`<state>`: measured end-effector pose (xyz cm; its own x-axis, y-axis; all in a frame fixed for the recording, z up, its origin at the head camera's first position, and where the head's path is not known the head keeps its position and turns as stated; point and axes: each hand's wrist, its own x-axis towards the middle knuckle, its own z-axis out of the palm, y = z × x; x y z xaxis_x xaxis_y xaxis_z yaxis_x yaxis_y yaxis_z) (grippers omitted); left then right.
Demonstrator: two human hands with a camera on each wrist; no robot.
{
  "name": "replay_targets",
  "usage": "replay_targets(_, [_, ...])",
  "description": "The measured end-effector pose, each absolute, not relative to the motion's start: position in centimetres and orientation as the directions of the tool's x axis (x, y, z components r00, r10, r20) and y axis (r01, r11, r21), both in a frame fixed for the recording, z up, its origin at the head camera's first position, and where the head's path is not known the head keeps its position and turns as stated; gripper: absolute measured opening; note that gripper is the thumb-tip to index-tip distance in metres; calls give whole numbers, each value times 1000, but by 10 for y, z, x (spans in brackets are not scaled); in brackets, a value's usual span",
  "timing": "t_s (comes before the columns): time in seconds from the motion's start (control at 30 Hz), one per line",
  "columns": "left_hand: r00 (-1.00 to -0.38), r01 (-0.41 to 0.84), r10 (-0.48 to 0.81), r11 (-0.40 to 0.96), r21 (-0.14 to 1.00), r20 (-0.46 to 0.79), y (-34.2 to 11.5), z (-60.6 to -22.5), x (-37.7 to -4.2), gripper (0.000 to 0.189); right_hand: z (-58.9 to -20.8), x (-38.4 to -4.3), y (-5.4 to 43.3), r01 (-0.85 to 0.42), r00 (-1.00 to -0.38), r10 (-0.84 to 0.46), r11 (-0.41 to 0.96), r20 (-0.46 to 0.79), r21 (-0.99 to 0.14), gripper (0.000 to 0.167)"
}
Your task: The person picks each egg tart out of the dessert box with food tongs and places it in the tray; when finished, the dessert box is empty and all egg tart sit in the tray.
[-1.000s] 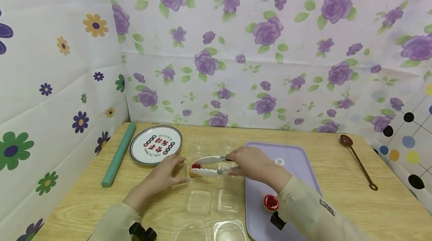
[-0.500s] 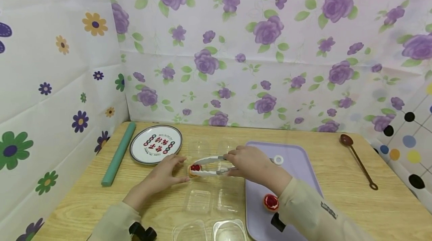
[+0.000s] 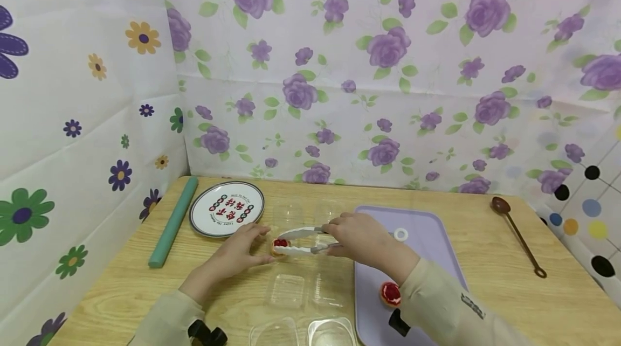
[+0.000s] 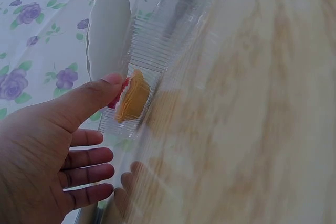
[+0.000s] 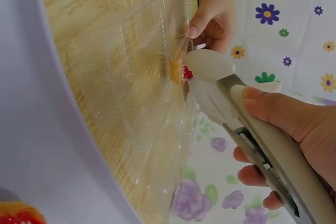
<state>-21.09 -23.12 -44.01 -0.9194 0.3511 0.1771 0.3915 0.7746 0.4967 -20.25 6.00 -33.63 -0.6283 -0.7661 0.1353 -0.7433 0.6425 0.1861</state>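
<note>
My right hand grips a pair of food tongs with pale, scalloped tips. Those tips reach to either side of a small fruit tart with red topping. In the left wrist view the tart's golden crust sits in a clear plastic box with ribbed walls. Spread at the box's left edge is my left hand, fingers extended and thumb tip close by the tart. Another red-topped tart lies on a lilac tray below my right forearm.
More clear plastic boxes stand in front of the hands, left of the tray. A white plate with red lettering lies at the back left, beside a green rod. A brown ladle lies far right. Patterned cloth hangs behind.
Both hands stay almost where they were, with the tongs still at the tart. The whole head view has shifted slightly.
</note>
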Motion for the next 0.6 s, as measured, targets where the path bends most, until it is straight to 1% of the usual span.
replay_targets(0.13, [-921, 387, 348, 777, 497, 173, -230, -440, -211, 72, -336, -205, 58, -733, -652, -750, 661, 112, 161, 40])
replay_targets(0.27, [-923, 383, 346, 776, 502, 170, -230, -440, -211, 71, -337, -205, 58, -733, -652, -750, 661, 111, 159, 41])
replay_targets(0.37, [-924, 381, 343, 776, 503, 170, -229, -440, -211, 71, -336, -204, 59, -734, -640, -758, 651, 122, 192, 43])
replay_targets(0.47, [-926, 376, 340, 780, 500, 167, -229, -440, -211, 71, -336, -202, 60, -734, -619, -774, 631, 135, 251, 47])
replay_targets(0.6, [-933, 358, 329, 785, 506, 149, -229, -440, -210, 74, -333, -199, 62, -730, -599, -786, 615, 155, 298, 49])
